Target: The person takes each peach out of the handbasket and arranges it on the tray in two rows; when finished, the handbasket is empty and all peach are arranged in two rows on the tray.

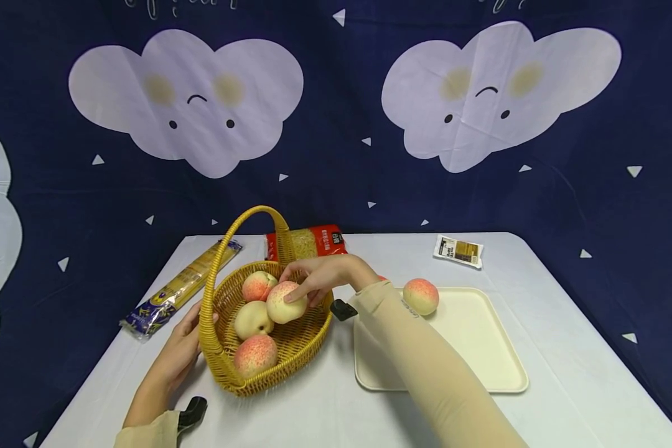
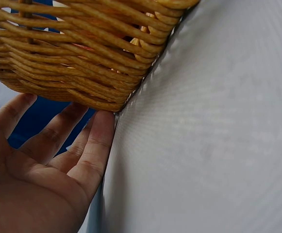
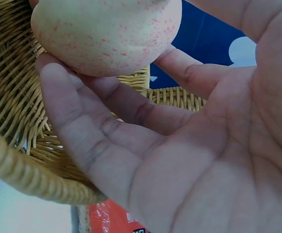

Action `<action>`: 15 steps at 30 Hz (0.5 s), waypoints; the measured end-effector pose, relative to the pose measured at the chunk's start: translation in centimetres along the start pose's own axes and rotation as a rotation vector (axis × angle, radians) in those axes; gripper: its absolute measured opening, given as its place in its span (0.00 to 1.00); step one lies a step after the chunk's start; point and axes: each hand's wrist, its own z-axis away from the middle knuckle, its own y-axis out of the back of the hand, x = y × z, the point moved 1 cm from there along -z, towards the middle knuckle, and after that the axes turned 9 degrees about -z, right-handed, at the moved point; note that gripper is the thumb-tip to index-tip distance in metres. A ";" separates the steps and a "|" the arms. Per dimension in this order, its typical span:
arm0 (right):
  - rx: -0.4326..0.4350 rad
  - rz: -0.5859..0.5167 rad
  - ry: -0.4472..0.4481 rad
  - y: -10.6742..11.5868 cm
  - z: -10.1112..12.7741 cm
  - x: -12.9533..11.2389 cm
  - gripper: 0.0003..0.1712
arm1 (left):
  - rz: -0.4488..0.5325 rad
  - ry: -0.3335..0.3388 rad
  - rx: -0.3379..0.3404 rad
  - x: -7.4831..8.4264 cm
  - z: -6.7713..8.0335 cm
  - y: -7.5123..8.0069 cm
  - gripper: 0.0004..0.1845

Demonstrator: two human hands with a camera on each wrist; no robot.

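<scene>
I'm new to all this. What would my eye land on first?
Probably the yellow wicker basket with fruit in it, left of centre on the white table; the right hand holds a red-speckled peach there, and the left hand touches the basket's side. Behind, two pale cloud faces appear upside down on dark blue cloth.

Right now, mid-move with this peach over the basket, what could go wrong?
The held peach might slip from the right hand, which holds it with the fingers, and knock the pale fruit below. The right sleeve looks close to another peach at the far edge of the tray, so it could nudge that one. If the left hand lets up, the basket could shift.
</scene>
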 end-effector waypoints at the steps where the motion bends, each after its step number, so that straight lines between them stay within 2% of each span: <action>1: 0.000 0.000 0.003 0.0 0.1 0.0 0.27 | 0.000 0.001 -0.001 0.0 0.0 0.0 0.39; 15: 0.045 0.057 0.090 1.0 1.9 -0.2 0.27 | 0.002 0.035 0.000 0.0 0.1 -0.1 0.39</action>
